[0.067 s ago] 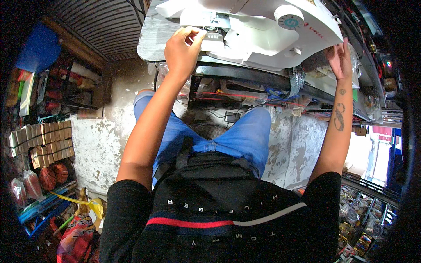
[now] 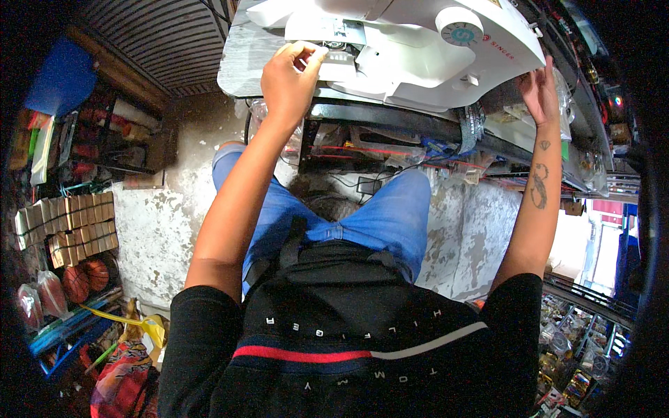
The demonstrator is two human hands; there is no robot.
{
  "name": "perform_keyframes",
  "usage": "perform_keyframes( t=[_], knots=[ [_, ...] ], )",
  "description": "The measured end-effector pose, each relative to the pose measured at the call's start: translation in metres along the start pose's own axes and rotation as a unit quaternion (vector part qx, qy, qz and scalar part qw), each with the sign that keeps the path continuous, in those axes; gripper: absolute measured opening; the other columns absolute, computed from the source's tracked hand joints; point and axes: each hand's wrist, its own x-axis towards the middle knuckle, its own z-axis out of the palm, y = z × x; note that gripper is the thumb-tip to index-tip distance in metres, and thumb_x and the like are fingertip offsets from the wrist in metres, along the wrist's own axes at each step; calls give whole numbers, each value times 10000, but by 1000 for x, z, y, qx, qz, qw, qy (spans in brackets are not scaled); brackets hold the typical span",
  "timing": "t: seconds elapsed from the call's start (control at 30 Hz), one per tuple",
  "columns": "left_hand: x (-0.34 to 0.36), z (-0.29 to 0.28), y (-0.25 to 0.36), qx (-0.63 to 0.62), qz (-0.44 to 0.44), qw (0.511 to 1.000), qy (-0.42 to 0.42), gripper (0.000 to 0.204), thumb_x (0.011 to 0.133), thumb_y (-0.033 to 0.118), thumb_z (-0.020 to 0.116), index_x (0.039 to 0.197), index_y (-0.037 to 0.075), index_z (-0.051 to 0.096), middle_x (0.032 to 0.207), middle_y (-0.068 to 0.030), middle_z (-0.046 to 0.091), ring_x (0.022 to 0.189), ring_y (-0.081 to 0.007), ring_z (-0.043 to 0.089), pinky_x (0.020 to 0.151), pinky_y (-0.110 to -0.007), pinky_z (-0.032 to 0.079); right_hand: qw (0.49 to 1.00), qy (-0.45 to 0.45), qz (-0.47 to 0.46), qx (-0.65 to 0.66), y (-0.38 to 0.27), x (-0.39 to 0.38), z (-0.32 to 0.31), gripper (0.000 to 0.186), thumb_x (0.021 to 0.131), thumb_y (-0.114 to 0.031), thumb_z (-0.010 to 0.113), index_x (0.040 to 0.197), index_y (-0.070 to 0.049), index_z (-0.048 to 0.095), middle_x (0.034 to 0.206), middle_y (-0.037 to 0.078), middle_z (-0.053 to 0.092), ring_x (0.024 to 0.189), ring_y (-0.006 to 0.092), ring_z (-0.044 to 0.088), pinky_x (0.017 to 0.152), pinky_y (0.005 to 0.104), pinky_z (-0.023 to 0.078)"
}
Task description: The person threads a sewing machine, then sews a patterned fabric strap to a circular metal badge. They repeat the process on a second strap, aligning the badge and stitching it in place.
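Observation:
A white sewing machine stands on the table at the top of the view, its bobbin area uncovered under bright light. My left hand is at the machine's front left, beside that opening, thumb and fingertips pinched together. Whatever is between those fingertips is too small or hidden to make out. My right hand is raised at the machine's right end, fingers stretched upward along its side. Part of that hand is hidden behind the casing, so whether it touches the machine there cannot be seen.
A grey tabletop extends left of the machine. Below its edge are a dark frame and hanging cables. Stacked tied bundles, basketballs and a yellow scoop lie at the left. Small packaged goods fill the lower right.

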Motion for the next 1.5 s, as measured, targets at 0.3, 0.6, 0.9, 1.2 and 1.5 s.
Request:
perform_keyframes(
  t=[0.3,0.6,0.9,1.2,1.5],
  knots=[
    [0,-2,-4,-50,18,998,-14,193,823,216,699,805,25,669,719,-79,632,617,-159,561,589,-290,444,953,275,-39,-118,9,5,33,473,1011,-365,429,1337,-22,452,1332,91,495,1181,197,471,1052,322,362],
    [-1,-6,2,-75,12,997,-21,157,843,166,688,851,10,677,746,-44,653,687,-103,565,672,-255,450,951,301,-42,-62,5,4,38,428,1005,-278,466,1334,-5,456,1368,93,482,1242,212,452,1100,355,344],
    [0,-19,16,-138,22,990,-7,168,846,165,679,825,-1,660,774,-66,661,692,-124,580,672,-266,463,948,304,-53,-81,7,3,50,425,1008,-292,452,1343,-31,454,1374,96,478,1256,236,442,1103,381,339],
    [3,-24,15,-358,-86,928,-61,112,931,188,617,929,76,609,855,21,615,767,-41,517,701,-205,396,925,358,-70,-108,15,10,73,418,1011,-350,435,1305,-57,489,1291,76,528,1168,202,495,1025,357,397],
    [10,-34,19,-520,-130,841,-73,117,959,204,575,937,90,585,914,-81,683,951,-201,666,876,-347,510,935,321,-64,-134,12,12,49,454,1008,-372,420,1368,-95,443,1376,72,472,1225,213,454,1072,364,353]
  ],
)
